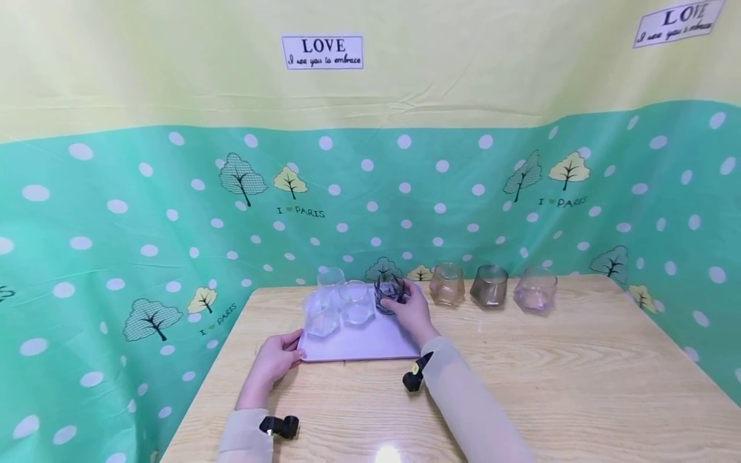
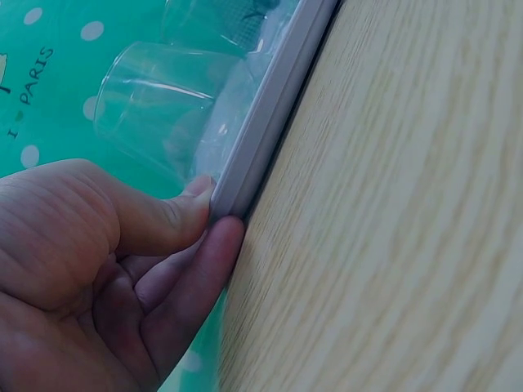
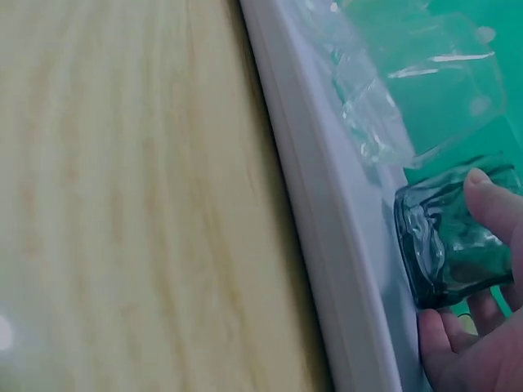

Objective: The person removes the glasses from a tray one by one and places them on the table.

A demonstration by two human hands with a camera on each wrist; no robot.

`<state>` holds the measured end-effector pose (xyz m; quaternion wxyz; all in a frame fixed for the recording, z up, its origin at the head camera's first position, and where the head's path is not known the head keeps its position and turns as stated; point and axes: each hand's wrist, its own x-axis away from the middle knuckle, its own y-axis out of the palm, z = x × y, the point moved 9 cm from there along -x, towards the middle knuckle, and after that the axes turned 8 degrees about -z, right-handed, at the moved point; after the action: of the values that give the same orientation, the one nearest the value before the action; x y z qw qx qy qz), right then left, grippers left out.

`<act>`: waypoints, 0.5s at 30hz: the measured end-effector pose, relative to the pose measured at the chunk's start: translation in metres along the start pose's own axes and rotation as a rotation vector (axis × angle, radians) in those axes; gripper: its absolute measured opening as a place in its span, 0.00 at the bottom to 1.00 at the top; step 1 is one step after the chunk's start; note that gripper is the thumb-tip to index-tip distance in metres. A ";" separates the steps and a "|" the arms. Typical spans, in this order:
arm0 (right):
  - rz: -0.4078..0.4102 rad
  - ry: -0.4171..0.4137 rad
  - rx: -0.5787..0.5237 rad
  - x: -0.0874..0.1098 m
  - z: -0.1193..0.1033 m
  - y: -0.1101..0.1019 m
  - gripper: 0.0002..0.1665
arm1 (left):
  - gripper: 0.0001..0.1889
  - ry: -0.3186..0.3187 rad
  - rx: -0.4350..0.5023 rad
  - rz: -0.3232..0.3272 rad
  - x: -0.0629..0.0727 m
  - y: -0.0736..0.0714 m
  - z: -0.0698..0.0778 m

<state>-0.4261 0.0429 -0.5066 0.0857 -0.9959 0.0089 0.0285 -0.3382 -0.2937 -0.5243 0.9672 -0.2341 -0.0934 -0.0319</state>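
Observation:
A light purple tray (image 1: 359,347) lies on the wooden table. My left hand (image 1: 276,357) pinches its near left corner; in the left wrist view the thumb (image 2: 167,220) is on the rim and a finger is below. My right hand (image 1: 413,311) grips a dark grey drinking glass (image 1: 389,302) at the tray's right side, thumb and fingers around its wall. In the right wrist view that dark glass (image 3: 441,237) is at the tray surface; whether its base touches fully I cannot tell. Several clear glasses (image 1: 356,305) stand on the tray's left half.
Right of the tray, along the table's back edge, stand an amber-tinted glass (image 1: 447,286), a smoky grey glass (image 1: 489,288) and a pale clear glass (image 1: 535,292). A green and yellow printed cloth (image 1: 370,193) hangs behind the wooden table (image 1: 550,386).

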 end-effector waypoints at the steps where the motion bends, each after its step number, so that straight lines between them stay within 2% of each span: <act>1: 0.004 0.001 -0.033 0.002 0.000 -0.001 0.48 | 0.30 -0.003 0.000 0.001 0.000 0.000 -0.001; 8: 0.000 0.036 -0.178 0.014 0.003 -0.011 0.44 | 0.30 0.008 0.007 -0.007 0.002 -0.001 0.001; 15: -0.053 0.052 -0.278 0.026 0.007 -0.025 0.47 | 0.30 0.000 0.010 -0.008 0.002 0.001 0.002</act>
<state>-0.4003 0.0682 -0.5107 -0.0525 -0.9984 -0.0190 0.0016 -0.3368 -0.2924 -0.5229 0.9683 -0.2286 -0.0944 -0.0352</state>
